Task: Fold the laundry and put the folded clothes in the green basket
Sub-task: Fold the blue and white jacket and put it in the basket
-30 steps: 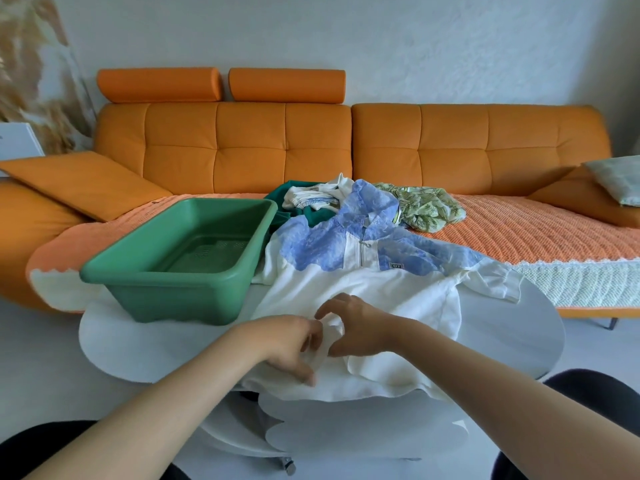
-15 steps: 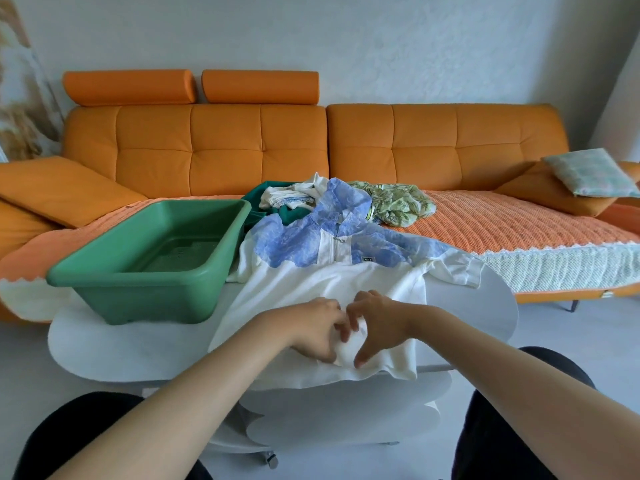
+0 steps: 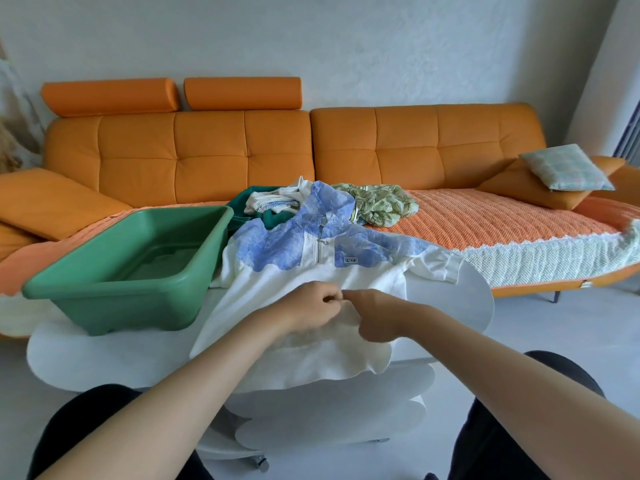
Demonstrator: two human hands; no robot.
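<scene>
A white shirt with a blue printed yoke and collar (image 3: pixel 277 282) lies spread front-up on the white table (image 3: pixel 460 303), its hem hanging over the near edge. My left hand (image 3: pixel 308 308) and my right hand (image 3: pixel 375 315) meet at the shirt's middle, each with fingers curled, pinching the white fabric and lifting a fold of it. The green basket (image 3: pixel 128 268) stands empty on the table's left side, touching the shirt's left sleeve. Behind the shirt, on the sofa seat, sits a pile of unfolded clothes (image 3: pixel 273 206), with a green leaf-print garment (image 3: pixel 381 206) beside it.
An orange sofa (image 3: pixel 415 147) runs along the wall, its seat covered with an orange knitted throw (image 3: pixel 502 220). Cushions lie at both ends, a pale checked one (image 3: pixel 564 168) at the right. My dark-trousered knees frame the table's lower shelves.
Both hands have moved from the shirt's hem up toward its middle, carrying pinched fabric with them. The camera has turned slightly to the right.
</scene>
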